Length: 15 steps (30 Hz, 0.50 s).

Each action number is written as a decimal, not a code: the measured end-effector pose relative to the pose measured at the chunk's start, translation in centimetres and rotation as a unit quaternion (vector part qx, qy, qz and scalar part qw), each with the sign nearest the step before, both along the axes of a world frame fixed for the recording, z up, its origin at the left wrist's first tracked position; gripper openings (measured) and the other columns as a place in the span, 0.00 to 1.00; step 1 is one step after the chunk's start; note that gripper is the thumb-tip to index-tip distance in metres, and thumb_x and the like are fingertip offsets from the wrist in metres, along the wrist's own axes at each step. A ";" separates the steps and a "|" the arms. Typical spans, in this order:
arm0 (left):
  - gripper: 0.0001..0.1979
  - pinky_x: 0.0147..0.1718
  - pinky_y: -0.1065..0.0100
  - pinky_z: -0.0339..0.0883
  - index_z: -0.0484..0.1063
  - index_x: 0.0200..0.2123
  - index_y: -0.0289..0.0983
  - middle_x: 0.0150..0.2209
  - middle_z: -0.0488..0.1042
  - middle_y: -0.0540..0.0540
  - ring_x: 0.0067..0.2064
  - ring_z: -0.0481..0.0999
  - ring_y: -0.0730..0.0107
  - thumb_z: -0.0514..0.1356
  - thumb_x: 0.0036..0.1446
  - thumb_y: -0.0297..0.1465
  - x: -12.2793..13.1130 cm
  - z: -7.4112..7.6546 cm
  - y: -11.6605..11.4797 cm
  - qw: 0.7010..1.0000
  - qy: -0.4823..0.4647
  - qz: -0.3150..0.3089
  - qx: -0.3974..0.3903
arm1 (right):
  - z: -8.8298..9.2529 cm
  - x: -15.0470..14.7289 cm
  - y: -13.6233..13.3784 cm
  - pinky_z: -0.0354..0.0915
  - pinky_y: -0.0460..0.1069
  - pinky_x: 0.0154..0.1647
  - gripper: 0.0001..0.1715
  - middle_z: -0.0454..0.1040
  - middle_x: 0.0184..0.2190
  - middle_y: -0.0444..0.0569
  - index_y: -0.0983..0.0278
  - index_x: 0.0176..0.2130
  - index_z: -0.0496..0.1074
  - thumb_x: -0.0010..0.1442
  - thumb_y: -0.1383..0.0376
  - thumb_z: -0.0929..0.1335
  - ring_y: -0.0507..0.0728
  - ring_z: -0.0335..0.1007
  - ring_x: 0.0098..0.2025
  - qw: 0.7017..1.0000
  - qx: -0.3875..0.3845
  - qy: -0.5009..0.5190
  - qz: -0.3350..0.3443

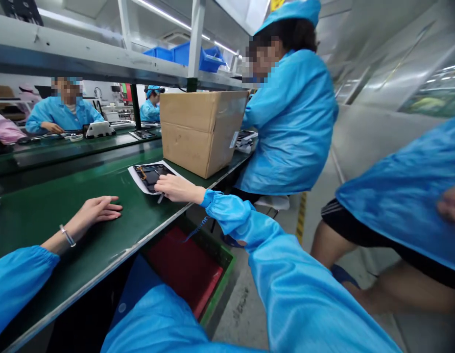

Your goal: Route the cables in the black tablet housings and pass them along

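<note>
**View:** head
**Left hand** (97, 211): open, palm down, flat on a green bench mat (139, 230); beaded bracelet (67, 236) around the wrist.
**Right hand** (178, 189): fingers extended, resting on the edge of a dark tablet panel (151, 176); grip on a thin grey tool (160, 198) under the fingers impossible to tell.
**Under the panel:** white paper sheet (139, 172), just left of the right hand.
**Beyond the right hand:** cardboard box (198, 132).
**Below the right hand, under the bench:** green crate (227, 260) with red lining.
**Right of the right hand:** seated co-worker (293, 122) in a blue smock.
</note>
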<state>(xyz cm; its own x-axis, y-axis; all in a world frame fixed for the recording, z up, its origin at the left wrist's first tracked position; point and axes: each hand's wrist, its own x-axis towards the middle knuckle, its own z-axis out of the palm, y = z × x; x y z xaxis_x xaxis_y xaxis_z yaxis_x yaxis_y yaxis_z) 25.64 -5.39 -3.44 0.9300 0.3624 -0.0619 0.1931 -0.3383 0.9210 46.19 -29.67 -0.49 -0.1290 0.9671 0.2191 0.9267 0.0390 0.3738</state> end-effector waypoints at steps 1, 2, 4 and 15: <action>0.34 0.52 0.52 0.76 0.66 0.59 0.27 0.50 0.78 0.25 0.48 0.83 0.51 0.56 0.63 0.51 0.7 0.4 -0.7 0.999 0.006 -0.017 -0.045 | 0.5 -0.5 0.2 0.54 0.52 0.41 0.08 0.75 0.42 0.53 0.66 0.43 0.68 0.65 0.74 0.62 0.60 0.61 0.46 1.000 0.008 0.008 0.002; 0.34 0.52 0.53 0.76 0.65 0.60 0.27 0.51 0.77 0.24 0.49 0.82 0.51 0.54 0.65 0.51 1.3 0.8 -1.5 0.995 0.009 -0.032 -0.091 | 1.0 -1.2 0.5 0.54 0.52 0.42 0.08 0.75 0.42 0.53 0.66 0.43 0.68 0.65 0.74 0.62 0.60 0.61 0.45 1.000 0.014 0.016 0.006; 0.33 0.50 0.54 0.77 0.65 0.60 0.27 0.52 0.77 0.24 0.49 0.82 0.52 0.51 0.67 0.50 2.5 1.4 -2.9 0.982 0.005 -0.042 -0.186 | 1.5 -2.7 1.1 0.55 0.52 0.43 0.08 0.75 0.42 0.53 0.66 0.44 0.68 0.65 0.74 0.62 0.60 0.61 0.45 0.999 0.017 0.028 0.020; 0.18 0.20 0.70 0.75 0.77 0.44 0.34 0.27 0.82 0.46 0.22 0.79 0.64 0.68 0.47 0.27 -3.0 1.7 -3.6 0.965 -0.007 0.172 -0.196 | -1.7 -12.1 3.6 0.61 0.52 0.46 0.13 0.76 0.46 0.52 0.66 0.47 0.70 0.73 0.64 0.60 0.58 0.64 0.47 0.982 0.083 0.134 0.106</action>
<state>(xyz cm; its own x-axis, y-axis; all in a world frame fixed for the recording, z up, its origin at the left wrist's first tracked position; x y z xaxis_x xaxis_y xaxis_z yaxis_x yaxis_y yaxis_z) 22.63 -8.94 -1.71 0.7604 0.6014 -0.2453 0.2188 0.1184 0.9686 34.05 -26.11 -2.19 -0.2394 0.8725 0.4258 0.9704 0.2007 0.1343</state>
